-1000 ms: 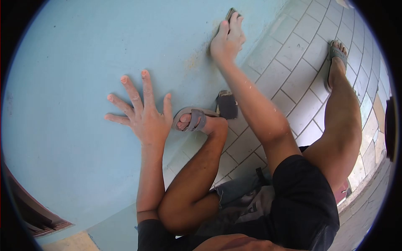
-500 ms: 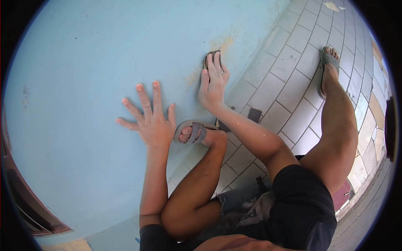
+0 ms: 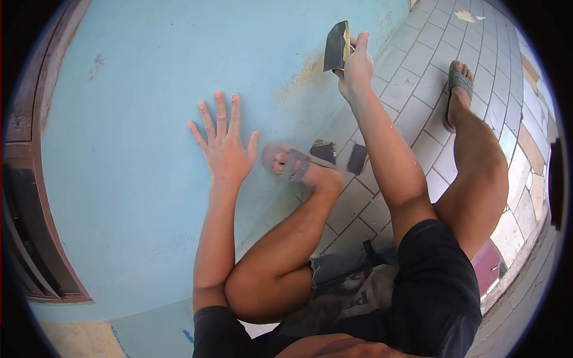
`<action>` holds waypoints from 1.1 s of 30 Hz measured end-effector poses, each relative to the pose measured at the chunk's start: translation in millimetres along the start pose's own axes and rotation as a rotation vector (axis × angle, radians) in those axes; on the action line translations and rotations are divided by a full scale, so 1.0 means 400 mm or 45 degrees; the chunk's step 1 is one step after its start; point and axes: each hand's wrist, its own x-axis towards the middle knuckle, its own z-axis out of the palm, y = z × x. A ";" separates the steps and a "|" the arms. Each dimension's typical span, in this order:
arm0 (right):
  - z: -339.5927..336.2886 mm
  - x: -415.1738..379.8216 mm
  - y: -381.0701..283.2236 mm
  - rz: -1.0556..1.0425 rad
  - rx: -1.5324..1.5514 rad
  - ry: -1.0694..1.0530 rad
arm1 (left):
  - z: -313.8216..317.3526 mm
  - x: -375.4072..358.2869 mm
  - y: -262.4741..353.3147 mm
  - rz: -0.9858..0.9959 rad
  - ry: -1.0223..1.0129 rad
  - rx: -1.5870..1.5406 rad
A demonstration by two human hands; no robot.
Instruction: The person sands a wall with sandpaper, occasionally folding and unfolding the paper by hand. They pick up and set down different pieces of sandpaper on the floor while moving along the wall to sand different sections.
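My left hand [image 3: 228,156] lies flat against the light blue wall [image 3: 137,179], fingers spread and dusted pale. In my right hand [image 3: 359,73] is a folded piece of dark sandpaper [image 3: 336,49], gripped along its right side with the dark face showing. Just left of and below the sandpaper, a yellowish worn patch [image 3: 304,77] marks the wall's paint. Both hands look powdery with dust.
Two dark pieces, a torn-edged scrap [image 3: 323,153] and a smaller rectangle [image 3: 357,159], lie on the grey tiled floor [image 3: 412,113] near my sandalled left foot [image 3: 292,164]. My other foot [image 3: 459,89] rests farther right. A brown window frame [image 3: 45,227] borders the wall at left.
My right hand has moved up and right with the sandpaper, away from the worn patch. The sandpaper's dark face now shows more. My left hand stays spread on the wall.
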 end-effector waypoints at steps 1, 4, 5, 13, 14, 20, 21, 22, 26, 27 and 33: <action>0.008 -0.008 -0.007 -0.023 0.006 -0.005 | -0.004 -0.001 -0.006 0.002 0.030 -0.050; 0.019 -0.020 -0.010 -0.215 -0.277 -0.044 | 0.015 -0.004 -0.045 -0.030 0.101 -0.118; 0.014 -0.013 0.009 -0.266 -0.266 -0.087 | 0.022 -0.001 -0.040 -0.037 0.114 -0.131; -0.062 0.030 0.212 -0.805 -0.986 -0.102 | 0.133 0.111 0.010 -0.110 0.532 0.249; -0.059 0.027 0.213 -0.800 -0.990 -0.101 | 0.147 0.114 0.004 -0.109 0.527 0.247; -0.005 -0.094 0.370 -0.773 -1.167 -0.213 | 0.145 0.124 0.003 0.034 0.631 0.498; 0.002 -0.081 0.382 -0.843 -1.163 -0.167 | 0.145 0.122 0.004 0.021 0.658 0.486; 0.010 -0.069 0.395 -0.899 -1.162 -0.127 | 0.148 0.118 0.002 0.005 0.672 0.477; 0.047 -0.005 0.365 -0.789 -0.967 0.011 | 0.152 0.111 0.003 -0.012 0.658 0.481; 0.054 -0.024 0.370 -0.818 -0.925 -0.025 | 0.154 0.114 0.005 -0.017 0.685 0.477; 0.010 -0.097 0.427 -0.953 -0.889 -0.225 | 0.118 0.092 -0.012 0.000 0.659 0.357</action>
